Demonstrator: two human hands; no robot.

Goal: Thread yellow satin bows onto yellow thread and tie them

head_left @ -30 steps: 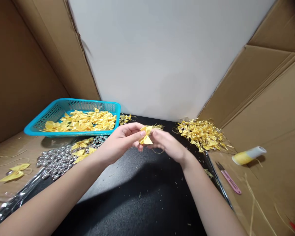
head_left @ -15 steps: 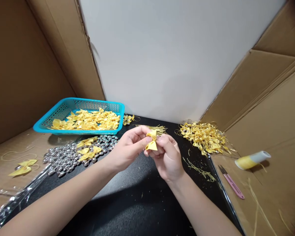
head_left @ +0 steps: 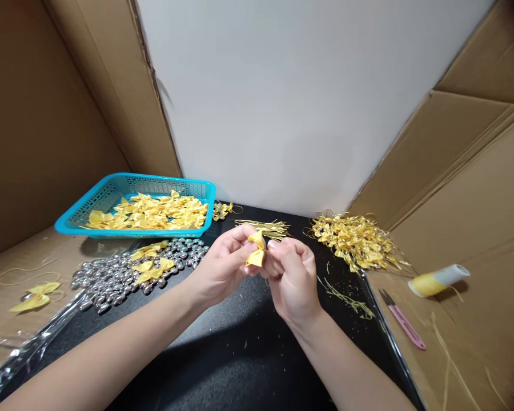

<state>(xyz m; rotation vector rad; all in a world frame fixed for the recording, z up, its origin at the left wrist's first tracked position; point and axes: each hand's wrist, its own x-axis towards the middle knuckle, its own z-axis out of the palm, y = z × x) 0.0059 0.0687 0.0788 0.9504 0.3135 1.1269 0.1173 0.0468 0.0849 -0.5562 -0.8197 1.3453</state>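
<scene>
A small yellow ribbon bow [head_left: 256,258] is pinched between the thumb and fingers of my left hand [head_left: 225,260], above the middle of the black table. Close on its right, my right hand [head_left: 294,273] is closed with thumb and forefinger pressed together. A thin gold tie seems to run from the bow's middle to those fingertips; most of it is hidden by the fingers. Behind my hands lies a bundle of cut gold ties [head_left: 268,228].
At the back left stands a blue basket [head_left: 135,233] of yellow bows, with silver beads [head_left: 111,279] before it. Finished-looking bows with loops [head_left: 355,240] are heaped back right. Pink thread snips [head_left: 405,324] and a yellow thread spool [head_left: 437,281] lie on cardboard at right.
The bow has moved slightly left and turned in my left fingers. My right fingertips have drawn a little away from it, with the thin tie showing between.
</scene>
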